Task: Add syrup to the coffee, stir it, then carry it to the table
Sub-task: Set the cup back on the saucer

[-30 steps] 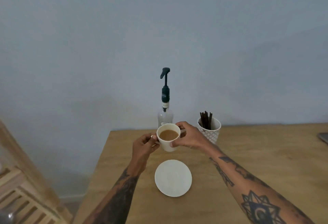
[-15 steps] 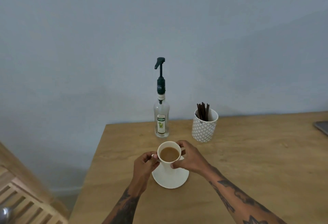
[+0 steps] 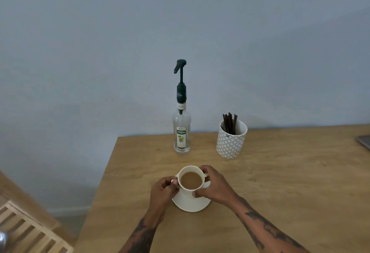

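Coffee cup [image 3: 189,180] is sitting on its white saucer [image 3: 190,202], near the front-left part of the wooden surface [image 3: 280,192], and both hands are on it. Left hand [image 3: 163,191] has a curled grip on the handle side, fingertips pinched at the rim edge there (the handle itself is mostly hidden under the fingers, so I can't say exactly how it's hooked). Right hand [image 3: 215,187] wraps the other side of the cup, thumb low on the front wall and fingers curved round the back, so that grip is clamped on the cup too. Drink inside is a milky light brown and sits a bit below the rim.

Further back on the surface, well apart from the cup, stands a clear Teisseire syrup bottle [image 3: 181,130] with a dark green pump on top, upright and close to the wall. Just right of it is a white patterned pot [image 3: 231,142] holding a bunch of dark brown stir sticks [image 3: 229,122]. Slatted wooden rack [image 3: 30,230] pokes in at bottom left, off the surface.
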